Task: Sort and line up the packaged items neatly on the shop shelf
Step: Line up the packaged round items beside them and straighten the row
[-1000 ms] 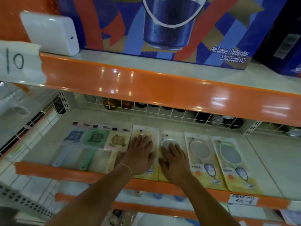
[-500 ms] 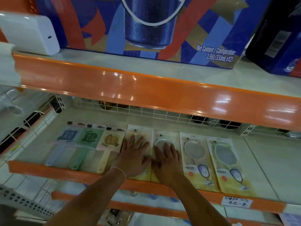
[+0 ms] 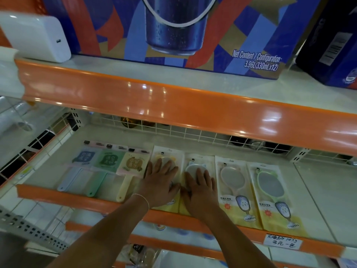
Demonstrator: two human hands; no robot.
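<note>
Packaged mirrors: four packets side by side on the shelf (image 3: 318,200), front edge.
Left hand (image 3: 160,182): flat, fingers straight, pressing the yellow-mirror packet (image 3: 166,154).
Right hand (image 3: 201,187): flat on the neighbouring packet (image 3: 195,161).
Left of them: three packaged brushes (image 3: 104,165).

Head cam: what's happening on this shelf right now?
A person is tidying a row of flat packaged items on the shop shelf. The left hand lies flat on one mirror pack; the right hand lies flat on the pack beside it. Two more mirror packs lie to the right, three paddle packs to the left, all side by side.
</note>
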